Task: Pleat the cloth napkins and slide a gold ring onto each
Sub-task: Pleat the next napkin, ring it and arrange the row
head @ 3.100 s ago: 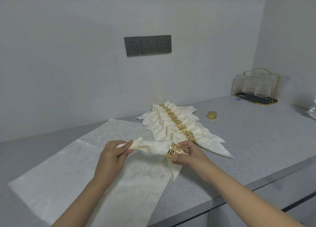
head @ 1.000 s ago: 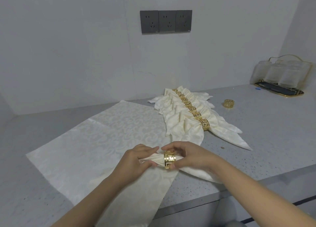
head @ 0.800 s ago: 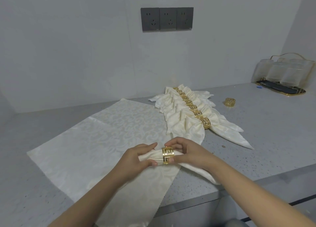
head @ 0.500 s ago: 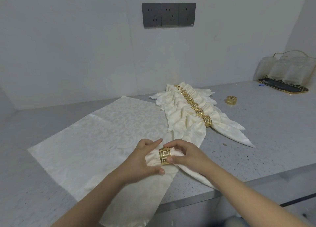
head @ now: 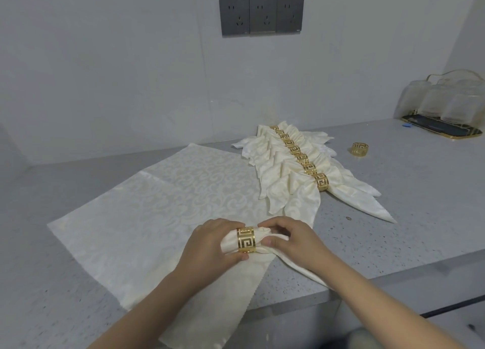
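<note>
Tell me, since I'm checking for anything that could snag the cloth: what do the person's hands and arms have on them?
Nothing shows on them. The left hand and right hand are bare, with no rings, watch, bracelet or gloves in view. Both forearms are bare down to the picture's lower edge, with no sleeve visible. The nails look short and unpainted.

Left hand (head: 210,246) wrapped round a pleated cream napkin (head: 265,243), thumb at the lower edge of a gold ring (head: 246,239) seated on the bundle. Right hand (head: 291,239) pinching the cloth just right of that ring. Beneath, flat napkins (head: 147,212) spread over the grey surface (head: 393,217). Behind, a row of ringed napkins (head: 296,165); near it, a loose ring (head: 359,149).
</note>
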`<state>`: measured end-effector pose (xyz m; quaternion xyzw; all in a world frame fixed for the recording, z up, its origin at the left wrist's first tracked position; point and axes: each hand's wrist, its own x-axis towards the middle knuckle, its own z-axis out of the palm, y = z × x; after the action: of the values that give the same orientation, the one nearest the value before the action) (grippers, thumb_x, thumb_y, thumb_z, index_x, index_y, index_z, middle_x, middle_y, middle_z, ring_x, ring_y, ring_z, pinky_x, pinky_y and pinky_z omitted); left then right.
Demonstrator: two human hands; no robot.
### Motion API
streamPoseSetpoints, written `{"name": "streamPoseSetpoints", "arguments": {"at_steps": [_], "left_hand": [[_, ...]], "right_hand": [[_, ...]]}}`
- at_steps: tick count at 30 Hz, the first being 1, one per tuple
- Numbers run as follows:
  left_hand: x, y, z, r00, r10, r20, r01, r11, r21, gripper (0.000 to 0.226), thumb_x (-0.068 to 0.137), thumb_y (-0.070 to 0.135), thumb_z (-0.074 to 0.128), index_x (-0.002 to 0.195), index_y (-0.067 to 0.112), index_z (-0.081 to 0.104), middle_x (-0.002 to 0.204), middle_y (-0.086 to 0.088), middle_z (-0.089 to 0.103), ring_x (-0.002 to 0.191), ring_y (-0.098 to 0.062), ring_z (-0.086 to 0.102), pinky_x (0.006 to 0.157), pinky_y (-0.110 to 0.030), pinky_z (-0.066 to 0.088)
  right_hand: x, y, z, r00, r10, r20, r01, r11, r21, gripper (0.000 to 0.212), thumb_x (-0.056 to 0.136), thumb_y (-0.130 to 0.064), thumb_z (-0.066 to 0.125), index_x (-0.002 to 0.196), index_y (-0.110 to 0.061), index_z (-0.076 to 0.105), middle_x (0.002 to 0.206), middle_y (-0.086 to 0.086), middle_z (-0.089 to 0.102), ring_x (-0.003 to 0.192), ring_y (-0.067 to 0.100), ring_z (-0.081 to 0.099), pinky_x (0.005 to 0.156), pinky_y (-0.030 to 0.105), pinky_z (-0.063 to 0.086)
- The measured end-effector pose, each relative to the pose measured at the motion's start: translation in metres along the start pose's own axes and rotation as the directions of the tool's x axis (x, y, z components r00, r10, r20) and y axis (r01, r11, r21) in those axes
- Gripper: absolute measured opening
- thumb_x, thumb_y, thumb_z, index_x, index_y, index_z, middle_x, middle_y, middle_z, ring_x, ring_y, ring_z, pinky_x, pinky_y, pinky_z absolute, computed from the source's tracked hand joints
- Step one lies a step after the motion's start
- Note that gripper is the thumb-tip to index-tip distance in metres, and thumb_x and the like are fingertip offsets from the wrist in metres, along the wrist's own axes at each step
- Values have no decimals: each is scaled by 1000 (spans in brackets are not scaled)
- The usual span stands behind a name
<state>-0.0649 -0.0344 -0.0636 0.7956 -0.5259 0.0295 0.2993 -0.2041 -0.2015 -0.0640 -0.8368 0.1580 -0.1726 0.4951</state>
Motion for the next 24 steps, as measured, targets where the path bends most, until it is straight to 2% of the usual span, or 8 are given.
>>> {"name": "streamPoseSetpoints", "arguments": {"at_steps": [5,9,11,13,15,18,21,24], "left_hand": [[-8,-6,-5,993,10,-120,3,995,103,67,62,68,57,119,34,63,105,18,53,101,-6,46,86,-28,38],[-17,-4,-16,994,-100,-41,103,991,90,80,69,75,42,136,31,46,116,16,45,111,-3,34,92,-23,31],[-20,-5,-20,992,-127,-11,127,991,39,70,75,69,46,134,32,48,113,17,44,109,-1,34,87,-13,29],[-21,-2,-22,993,-114,-22,114,993,17,48,83,51,61,127,31,56,107,17,45,104,-1,38,82,-8,31],[-22,2,-23,993,-111,-51,110,994,-18,31,84,37,67,114,31,64,100,18,48,94,1,46,76,-8,34],[-28,6,-23,988,-142,-54,141,990,-25,11,87,34,63,95,26,66,89,14,50,80,0,52,67,-11,36],[-31,2,-24,993,-97,-64,101,992,74,24,92,41,52,88,20,64,78,10,47,70,-7,49,59,-14,33],[-30,6,-25,999,-51,-19,53,981,185,32,85,47,42,76,21,57,68,11,42,61,-10,43,51,-15,23]], "right_hand": [[-1,-1,2,1000,-16,-27,15,999,-34,27,81,-18,73,104,-30,64,96,-13,62,90,-4,56,78,4,39],[-2,-2,4,987,-159,15,156,944,-290,40,87,-43,63,125,-39,51,111,-23,50,104,-3,45,90,10,31],[-1,-5,7,965,-256,65,258,863,-435,59,82,-62,54,135,-38,45,126,-23,45,116,-1,35,99,10,21],[3,-12,14,945,-298,134,324,797,-509,71,78,-69,50,140,-37,40,138,-22,40,124,-3,26,103,13,11],[7,-18,24,939,-305,160,342,768,-542,69,81,-62,56,141,-33,40,140,-17,44,127,0,30,102,16,14],[8,-20,34,956,-289,52,271,800,-535,60,82,-49,65,137,-34,47,134,-15,54,122,8,46,96,17,24],[7,-17,40,959,-282,-26,228,825,-518,57,81,-46,68,134,-37,50,133,-18,54,118,8,49,92,18,31],[7,-13,43,956,-280,-82,205,845,-493,55,80,-41,70,132,-38,52,131,-18,56,113,9,51,90,18,33]]}}
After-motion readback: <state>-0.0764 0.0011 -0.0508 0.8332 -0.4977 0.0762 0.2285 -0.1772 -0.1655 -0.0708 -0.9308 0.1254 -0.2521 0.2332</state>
